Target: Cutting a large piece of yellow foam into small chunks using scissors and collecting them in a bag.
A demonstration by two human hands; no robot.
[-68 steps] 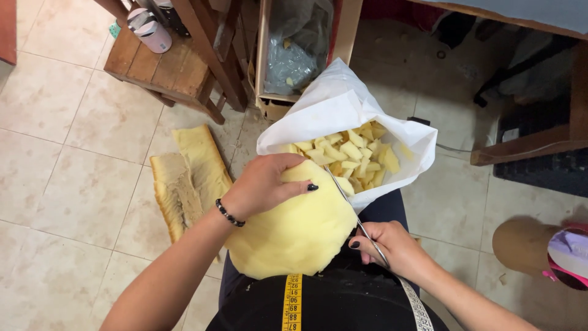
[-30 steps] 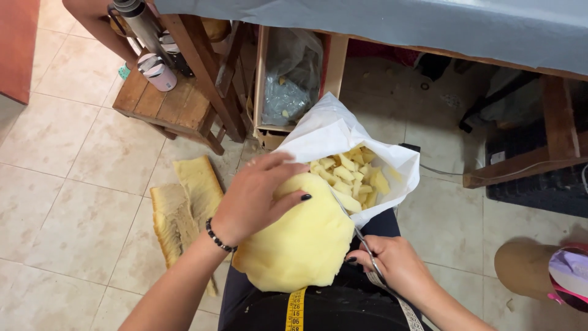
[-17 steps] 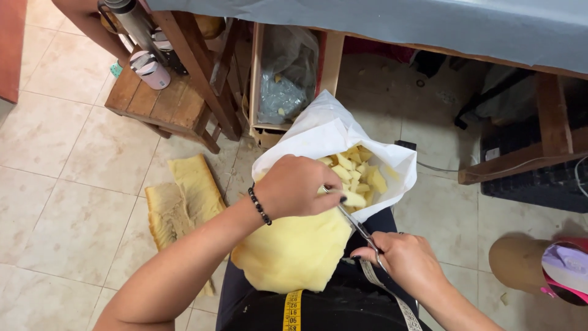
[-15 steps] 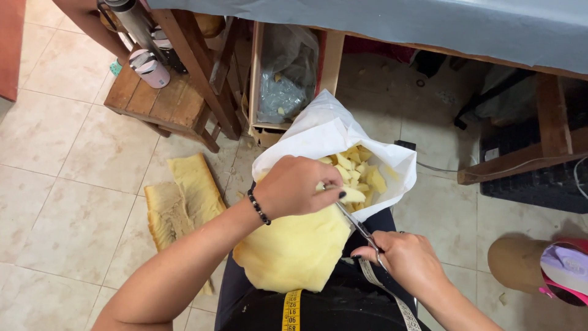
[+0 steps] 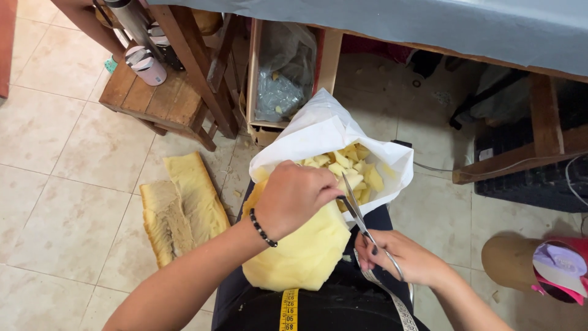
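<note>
The left hand (image 5: 294, 195) reaches in from the near left, forearm slanting across the lap, its grip clenched on the far edge of a pale yellow foam slab (image 5: 300, 251) that lies on the person's lap. The right hand (image 5: 401, 257) sits near right, fingers wrapped through the handles of long steel scissors (image 5: 361, 211), whose blades point far and left towards the foam edge beside the left fingers. Just beyond, an open white plastic bag (image 5: 318, 132) holds small yellow foam cubes (image 5: 355, 171). A yellow measuring tape (image 5: 288, 309) hangs at the waist. More worn yellow foam pieces (image 5: 177, 205) lie on the tiled floor (image 5: 55, 184), left.
</note>
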